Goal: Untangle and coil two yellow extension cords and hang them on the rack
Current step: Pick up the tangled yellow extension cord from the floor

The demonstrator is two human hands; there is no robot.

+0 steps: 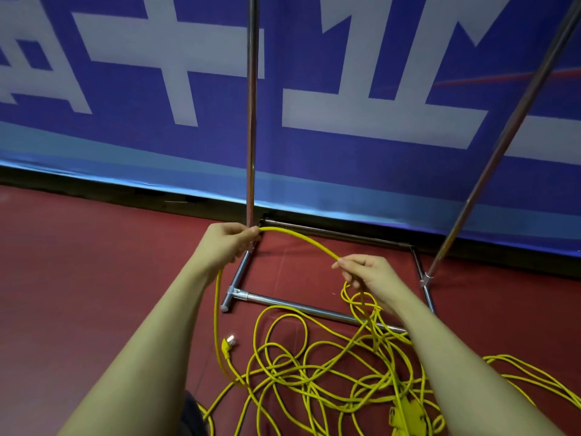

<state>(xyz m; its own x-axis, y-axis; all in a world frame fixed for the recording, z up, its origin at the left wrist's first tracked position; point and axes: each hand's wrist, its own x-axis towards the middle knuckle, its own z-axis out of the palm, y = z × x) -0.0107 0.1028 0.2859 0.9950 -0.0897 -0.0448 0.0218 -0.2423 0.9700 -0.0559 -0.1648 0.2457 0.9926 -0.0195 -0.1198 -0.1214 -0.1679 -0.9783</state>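
Red carpet floor (94, 278), backed by a blue banner (314, 158) with large white characters.

Rack (251, 121): chrome tube frame, two uprights rising out of view, base rails on the carpet just ahead of the hands. Top bar not visible.

Left hand (224, 245): raised beside the nearer upright, fingers curled round a stretch of yellow cord (301, 239).

Right hand (366, 273): held apart from the left, thumb and fingers pinching the same cord further along. An arched span runs between the two hands.

Plug (228, 344): yellow with a pale tip, at the end of the length that drops from the left hand; whether it hangs or lies on the carpet cannot be told.

Cord pile (314, 366): many loose overlapping loops on the carpet below and between the forearms, some draped over the front base rail. A yellow socket block (405, 413) lies among them. Which loops belong to which cord cannot be told.

Stage, as judged: early; no finished coil, nothing hung.

Risks, as judged:
- Drawing more length through the right hand may tighten crossed loops into a knot, since the strand leads straight into the pile.
- Loops over the base rail may catch on it and tug the rack.
- Second cord may be lifted along with the first.
- Swinging plug may snag a loop.
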